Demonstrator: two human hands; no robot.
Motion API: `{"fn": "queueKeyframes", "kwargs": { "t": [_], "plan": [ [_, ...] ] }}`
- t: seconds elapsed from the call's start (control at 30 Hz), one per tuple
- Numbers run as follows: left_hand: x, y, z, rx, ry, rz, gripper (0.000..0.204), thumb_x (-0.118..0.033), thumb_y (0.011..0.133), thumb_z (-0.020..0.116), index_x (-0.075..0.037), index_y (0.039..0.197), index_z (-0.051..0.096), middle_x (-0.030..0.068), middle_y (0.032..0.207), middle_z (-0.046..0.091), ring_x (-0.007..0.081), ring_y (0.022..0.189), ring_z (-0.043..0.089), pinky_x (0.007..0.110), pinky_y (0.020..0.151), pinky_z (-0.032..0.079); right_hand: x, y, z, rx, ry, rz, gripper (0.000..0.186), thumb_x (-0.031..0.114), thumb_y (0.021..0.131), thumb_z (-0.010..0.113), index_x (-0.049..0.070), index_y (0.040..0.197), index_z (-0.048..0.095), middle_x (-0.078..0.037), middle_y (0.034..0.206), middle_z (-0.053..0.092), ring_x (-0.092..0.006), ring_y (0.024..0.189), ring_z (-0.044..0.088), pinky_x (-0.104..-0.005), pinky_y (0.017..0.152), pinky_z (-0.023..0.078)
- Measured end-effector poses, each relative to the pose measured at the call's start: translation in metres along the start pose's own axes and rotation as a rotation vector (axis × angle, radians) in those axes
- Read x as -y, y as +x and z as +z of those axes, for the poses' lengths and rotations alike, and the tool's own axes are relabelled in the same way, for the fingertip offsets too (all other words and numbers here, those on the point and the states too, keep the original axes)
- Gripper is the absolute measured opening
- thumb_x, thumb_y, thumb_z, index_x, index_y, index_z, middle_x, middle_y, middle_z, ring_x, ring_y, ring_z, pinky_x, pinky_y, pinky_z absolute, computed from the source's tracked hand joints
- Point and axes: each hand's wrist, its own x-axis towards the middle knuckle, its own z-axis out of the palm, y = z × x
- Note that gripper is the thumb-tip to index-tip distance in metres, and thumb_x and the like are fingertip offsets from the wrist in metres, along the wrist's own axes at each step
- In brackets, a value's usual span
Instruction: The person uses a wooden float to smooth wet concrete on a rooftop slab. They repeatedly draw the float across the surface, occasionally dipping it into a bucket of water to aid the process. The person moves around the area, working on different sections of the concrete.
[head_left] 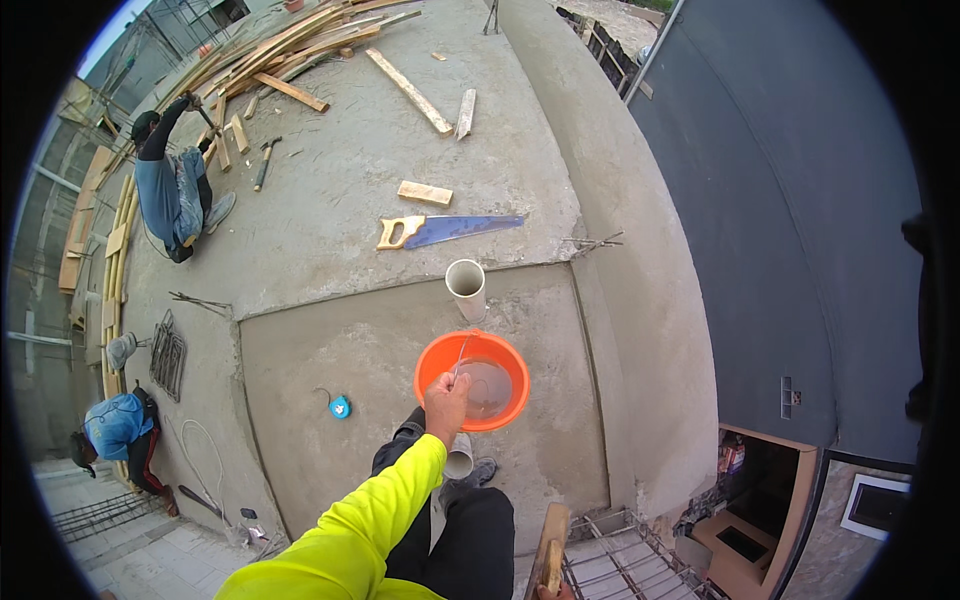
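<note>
My left hand, at the end of a bright yellow sleeve, is closed on the thin wire handle of an orange bucket. Murky water lies inside the bucket. At the lower edge, only a little of my right hand shows, gripping a wooden float by its handle. A pale pipe stands open-ended just beyond the bucket. Another pipe end shows beside my boot, below my left hand.
A handsaw and a wood block lie ahead. One worker squats near a hammer and piled boards; another bends at the left. A blue tape measure rests on the concrete. Rebar mesh is at lower right.
</note>
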Motion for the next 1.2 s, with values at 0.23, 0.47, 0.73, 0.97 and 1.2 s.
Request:
{"fn": "queueKeyframes", "kwargs": {
  "t": [0.23,0.47,0.73,0.97,1.2],
  "plan": [
    [-0.129,-0.094,-0.121,0.018,-0.19,0.18,0.03,-0.011,0.094,0.065,-0.006,0.119,0.048,-0.0056,0.077,0.053,0.0031,0.066,0.048,0.022,0.058,0.042,0.139,-0.06,-0.061,0.116,0.1,-0.4,0.051,0.001,0.083,0.067,-0.007,0.132,0.056,-0.018,0.107,0.071,-0.0242,0.093,0.071,-0.0354,0.081,0.057],
    [-0.166,-0.098,-0.2,-0.129,-0.07,0.162,0.026,-0.018,0.096,0.063,-0.004,0.075,0.063,-0.0046,0.077,0.053,0.0047,0.07,0.046,0.025,0.063,0.039,0.378,-0.121,0.049,0.262,-0.141,-1.246,0.057,0.005,0.084,0.069,-0.005,0.138,0.052,-0.027,0.122,0.063,-0.0416,0.113,0.063,-0.0429,0.098,0.05],
    [-0.251,-0.058,-0.301,-0.158,-0.302,0.036,0.026,-0.029,0.101,0.056,-0.006,0.093,0.066,-0.0039,0.084,0.06,0.0065,0.069,0.052,0.023,0.063,0.043,0.556,-0.228,0.225,0.481,-0.36,-1.755,0.046,0.003,0.088,0.061,0.002,0.134,0.055,-0.02,0.12,0.062,-0.0382,0.102,0.065,-0.0442,0.086,0.053],
    [-0.268,-0.02,-0.363,-0.208,-0.517,-0.016,0.032,-0.027,0.1,0.057,0.001,0.114,0.062,0.009,0.102,0.066,0.019,0.088,0.066,0.034,0.083,0.056,0.607,-0.263,0.304,0.68,-0.583,-1.929,0.044,0.006,0.089,0.059,0.004,0.133,0.056,-0.018,0.125,0.06,-0.0375,0.097,0.066,-0.0449,0.084,0.054],
    [-0.237,0.005,-0.415,-0.512,-0.632,-0.039,0.039,-0.028,0.099,0.054,0.003,0.123,0.056,0.0118,0.114,0.061,0.0208,0.102,0.063,0.038,0.09,0.054,0.647,-0.259,0.281,0.696,-0.048,-1.661,0.037,0.008,0.092,0.069,0.002,0.128,0.062,-0.015,0.111,0.068,-0.026,0.096,0.07,-0.0339,0.085,0.056]
  ]
}}
